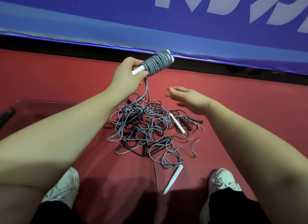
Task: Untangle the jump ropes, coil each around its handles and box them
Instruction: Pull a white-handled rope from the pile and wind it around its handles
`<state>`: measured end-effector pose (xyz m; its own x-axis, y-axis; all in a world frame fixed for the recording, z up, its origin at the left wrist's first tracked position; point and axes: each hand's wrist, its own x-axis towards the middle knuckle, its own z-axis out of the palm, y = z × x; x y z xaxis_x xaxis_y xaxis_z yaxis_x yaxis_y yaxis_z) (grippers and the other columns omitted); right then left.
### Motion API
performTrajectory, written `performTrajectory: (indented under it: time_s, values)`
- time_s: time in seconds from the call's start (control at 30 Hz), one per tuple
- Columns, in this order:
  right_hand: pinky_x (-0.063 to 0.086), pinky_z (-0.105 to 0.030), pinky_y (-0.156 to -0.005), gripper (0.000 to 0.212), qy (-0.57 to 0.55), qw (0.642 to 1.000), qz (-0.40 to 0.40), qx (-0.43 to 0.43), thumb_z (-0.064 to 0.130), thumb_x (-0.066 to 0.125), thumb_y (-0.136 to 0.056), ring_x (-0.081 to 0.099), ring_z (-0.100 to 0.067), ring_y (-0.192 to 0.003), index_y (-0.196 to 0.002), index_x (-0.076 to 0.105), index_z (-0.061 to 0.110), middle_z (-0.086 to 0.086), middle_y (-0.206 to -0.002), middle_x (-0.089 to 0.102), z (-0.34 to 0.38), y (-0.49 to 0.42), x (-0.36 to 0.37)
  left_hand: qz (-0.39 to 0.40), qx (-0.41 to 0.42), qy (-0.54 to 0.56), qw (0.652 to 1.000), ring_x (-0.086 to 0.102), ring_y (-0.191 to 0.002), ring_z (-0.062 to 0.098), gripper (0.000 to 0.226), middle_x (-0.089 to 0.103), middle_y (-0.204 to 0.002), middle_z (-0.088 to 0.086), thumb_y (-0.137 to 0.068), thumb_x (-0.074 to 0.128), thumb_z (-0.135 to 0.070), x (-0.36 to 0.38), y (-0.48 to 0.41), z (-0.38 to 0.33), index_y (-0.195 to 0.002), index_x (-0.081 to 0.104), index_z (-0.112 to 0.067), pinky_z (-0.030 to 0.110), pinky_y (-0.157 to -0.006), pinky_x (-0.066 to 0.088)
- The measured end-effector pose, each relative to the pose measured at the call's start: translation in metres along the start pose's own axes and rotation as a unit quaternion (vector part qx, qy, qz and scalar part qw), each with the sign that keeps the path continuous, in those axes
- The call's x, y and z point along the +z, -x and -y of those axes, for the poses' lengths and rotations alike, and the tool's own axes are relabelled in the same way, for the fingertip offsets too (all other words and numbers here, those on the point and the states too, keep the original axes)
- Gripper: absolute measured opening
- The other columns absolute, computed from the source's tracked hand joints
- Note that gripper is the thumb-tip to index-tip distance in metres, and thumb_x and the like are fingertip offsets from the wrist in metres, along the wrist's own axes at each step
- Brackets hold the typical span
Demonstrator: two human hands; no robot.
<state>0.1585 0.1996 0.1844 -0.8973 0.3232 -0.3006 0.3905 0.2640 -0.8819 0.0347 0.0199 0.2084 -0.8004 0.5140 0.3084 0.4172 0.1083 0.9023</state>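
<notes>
Coiled grey rope [156, 62] in left hand [128, 73]

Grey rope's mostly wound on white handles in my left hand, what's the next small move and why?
Probably pinch the loose grey strand just below the grey rope coil with your open right hand and ease it out of the tangled pile of grey and black ropes. It runs from the coil in your left hand into that pile, so winding on would likely snag.

A sports hall: red court flooring [233, 107], blue lettered barrier banner [183, 23].
</notes>
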Motion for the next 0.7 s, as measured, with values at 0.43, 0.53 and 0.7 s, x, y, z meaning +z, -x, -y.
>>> performTrajectory:
  time_s: [0.43, 0.53, 0.7]
  values:
    - [0.043, -0.019, -0.052, 0.019, -0.178, 0.974, 0.028, -0.135, 0.011, 0.036, -0.102, 0.041, -0.001, -0.044, -0.1, 0.054, 0.007, 0.005, -0.062, 0.048, 0.021, -0.023, 0.071, -0.053, -0.017, 0.046, 0.997, 0.052, -0.055, 0.005, 0.019, 0.06, -0.08, -0.002, -0.088, 0.06, -0.008, -0.022, -0.012, 0.009, -0.105, 0.054, -0.013, 0.016, -0.054, 0.041]
    - [0.033, -0.013, -0.043, 0.026, -0.276, 0.955, 0.079, -0.078, 0.025, 0.038, -0.101, 0.03, -0.001, -0.041, -0.095, 0.056, 0.007, 0.009, -0.054, 0.042, 0.009, -0.019, 0.057, -0.056, -0.027, 0.047, 0.997, 0.051, -0.054, 0.005, 0.019, 0.06, -0.078, 0.0, -0.087, 0.059, -0.006, -0.027, -0.016, 0.014, -0.106, 0.056, -0.01, 0.015, -0.052, 0.04]
    - [0.032, -0.014, -0.047, 0.029, -0.097, 0.99, 0.1, -0.024, 0.026, 0.036, -0.102, 0.032, -0.003, -0.048, -0.095, 0.062, 0.018, 0.011, -0.057, 0.038, -0.003, -0.018, 0.048, -0.071, -0.04, 0.035, 0.996, 0.051, -0.054, 0.007, 0.018, 0.058, -0.076, -0.004, -0.087, 0.059, -0.004, -0.029, -0.016, 0.028, -0.103, 0.057, -0.01, 0.02, -0.055, 0.043]
